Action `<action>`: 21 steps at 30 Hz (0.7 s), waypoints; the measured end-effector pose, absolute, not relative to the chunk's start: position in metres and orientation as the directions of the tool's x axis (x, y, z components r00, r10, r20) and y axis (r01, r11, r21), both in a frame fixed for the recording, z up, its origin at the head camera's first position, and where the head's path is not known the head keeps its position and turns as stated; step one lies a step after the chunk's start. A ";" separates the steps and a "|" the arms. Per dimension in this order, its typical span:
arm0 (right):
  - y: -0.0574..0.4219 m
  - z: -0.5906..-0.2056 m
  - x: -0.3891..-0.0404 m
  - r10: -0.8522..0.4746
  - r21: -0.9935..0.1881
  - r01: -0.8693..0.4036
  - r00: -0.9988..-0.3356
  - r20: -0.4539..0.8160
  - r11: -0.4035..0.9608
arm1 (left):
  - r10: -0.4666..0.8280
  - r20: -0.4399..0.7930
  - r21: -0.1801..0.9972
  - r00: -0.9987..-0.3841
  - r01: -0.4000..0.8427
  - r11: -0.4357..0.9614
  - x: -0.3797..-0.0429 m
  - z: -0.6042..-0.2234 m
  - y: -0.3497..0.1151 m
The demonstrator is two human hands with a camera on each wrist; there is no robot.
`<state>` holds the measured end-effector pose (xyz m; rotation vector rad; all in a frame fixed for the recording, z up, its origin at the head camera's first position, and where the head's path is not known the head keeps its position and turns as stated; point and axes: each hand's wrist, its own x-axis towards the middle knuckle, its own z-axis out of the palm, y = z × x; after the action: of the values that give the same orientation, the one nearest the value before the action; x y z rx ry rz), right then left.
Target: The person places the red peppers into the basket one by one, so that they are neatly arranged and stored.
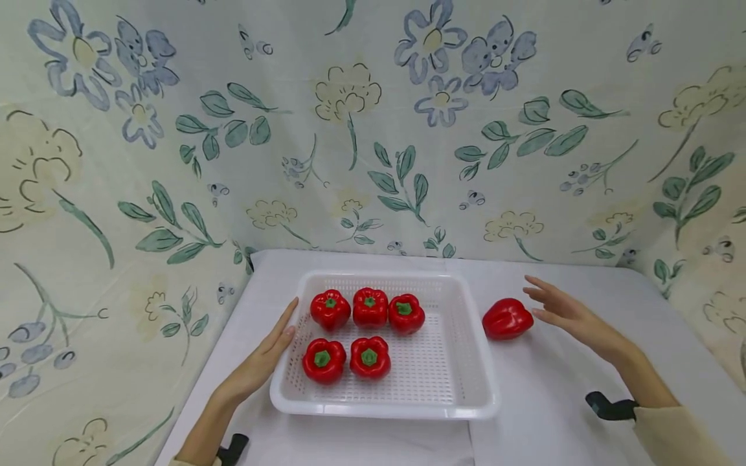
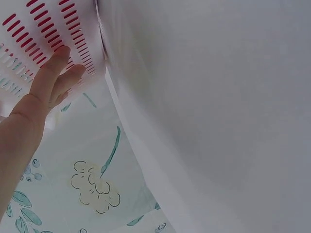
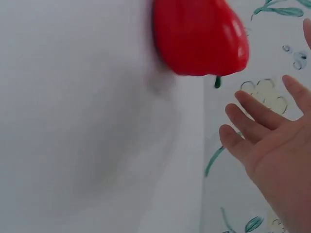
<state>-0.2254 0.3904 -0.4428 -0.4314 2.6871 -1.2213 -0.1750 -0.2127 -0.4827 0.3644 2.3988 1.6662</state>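
Note:
Several red bell peppers (image 1: 370, 358) with green stems stand in a white perforated plastic basket (image 1: 384, 410), grouped toward its left side. My left hand (image 1: 265, 359) rests against the basket's left wall with its fingers extended; the left wrist view shows the fingers (image 2: 47, 75) on the slotted side. One more red bell pepper (image 1: 507, 318) lies on its side on the table, just right of the basket. Beside that pepper is my right hand (image 1: 574, 320), fingers spread and holding nothing. In the right wrist view a gap shows between the fingertips and the pepper (image 3: 199, 39).
A white cloth covers the table (image 1: 548, 401). Behind and at both sides hangs a floral-patterned curtain (image 1: 326, 162). Dark straps with small mounts (image 1: 609, 406) sit at both wrists. Inside the basket, the right part shows bare mesh floor.

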 end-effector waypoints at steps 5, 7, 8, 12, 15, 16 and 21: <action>0.405 -0.473 -0.232 -0.348 -0.807 -0.140 -0.933 -0.086 0.574 | 0.308 -0.026 0.936 -0.951 0.085 0.341 -0.175 -0.481 -0.213; 0.405 -0.481 -0.235 -0.346 -0.816 -0.120 -0.933 -0.102 0.566 | 0.308 -0.028 0.936 -0.951 0.082 0.341 -0.175 -0.482 -0.213; 0.405 -0.484 -0.236 -0.346 -0.826 -0.104 -0.931 -0.115 0.554 | 0.309 -0.027 0.937 -0.951 0.084 0.340 -0.175 -0.482 -0.213; 0.402 -0.491 -0.239 -0.332 -0.838 -0.067 -0.933 -0.140 0.541 | 0.314 -0.019 0.938 -0.949 0.092 0.335 -0.176 -0.483 -0.213; 0.401 -0.495 -0.242 -0.339 -0.835 -0.083 -0.932 -0.129 0.544 | 0.310 -0.023 0.938 -0.951 0.087 0.335 -0.175 -0.482 -0.213; 0.401 -0.495 -0.243 -0.342 -0.831 -0.090 -0.931 -0.125 0.549 | 0.308 -0.025 0.938 -0.951 0.085 0.337 -0.175 -0.482 -0.213; 0.400 -0.500 -0.247 -0.361 -0.833 -0.101 -0.924 -0.125 0.545 | 0.297 -0.031 0.938 -0.954 0.075 0.338 -0.175 -0.483 -0.214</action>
<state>-0.2465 0.4004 -0.5002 -0.3843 2.5023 -1.3219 -0.1751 -0.2137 -0.4826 0.3384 2.4022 1.6688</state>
